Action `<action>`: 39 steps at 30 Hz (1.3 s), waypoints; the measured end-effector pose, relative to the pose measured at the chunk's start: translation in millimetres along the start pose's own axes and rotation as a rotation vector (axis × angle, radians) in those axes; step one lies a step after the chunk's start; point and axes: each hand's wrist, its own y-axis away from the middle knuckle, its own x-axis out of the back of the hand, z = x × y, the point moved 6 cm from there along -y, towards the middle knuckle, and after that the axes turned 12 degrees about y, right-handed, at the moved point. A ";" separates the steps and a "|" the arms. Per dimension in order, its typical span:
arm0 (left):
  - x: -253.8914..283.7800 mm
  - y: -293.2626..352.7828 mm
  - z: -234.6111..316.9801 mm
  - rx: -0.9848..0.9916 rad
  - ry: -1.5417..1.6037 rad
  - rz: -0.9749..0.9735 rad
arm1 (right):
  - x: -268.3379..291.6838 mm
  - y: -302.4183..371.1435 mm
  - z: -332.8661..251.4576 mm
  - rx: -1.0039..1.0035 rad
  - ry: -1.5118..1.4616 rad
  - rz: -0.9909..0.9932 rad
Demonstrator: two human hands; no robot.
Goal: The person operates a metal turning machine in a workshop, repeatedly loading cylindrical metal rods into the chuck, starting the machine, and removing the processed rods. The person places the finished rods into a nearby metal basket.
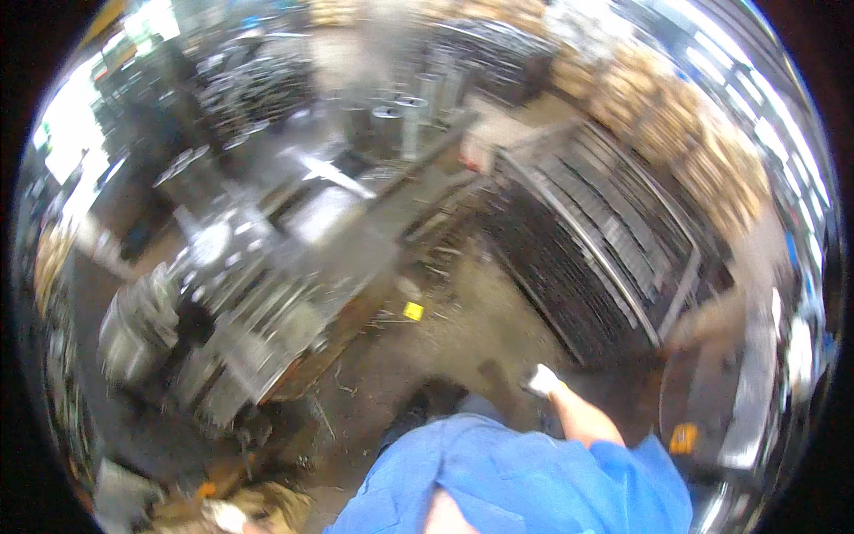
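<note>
Grimy floor (485, 307); our right hand (541, 381) hangs near a ribbed crate (543, 262), left hand (227, 516) by crumpled cloth (283, 509); we can't tell their grips.

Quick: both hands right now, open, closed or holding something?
Left hand: gloved, blurred near the lower edge; open or closed cannot be told.
Right hand: gloved, blurred; no held thing shows, open or closed cannot be told.

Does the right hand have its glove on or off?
On: a white glove covers the right hand, and the bare forearm shows past it.
</note>
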 end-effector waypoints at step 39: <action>277.9 639.9 807.1 -1.089 -0.069 -1.230 | 37.9 -447.9 569.1 -0.846 -3.263 1.222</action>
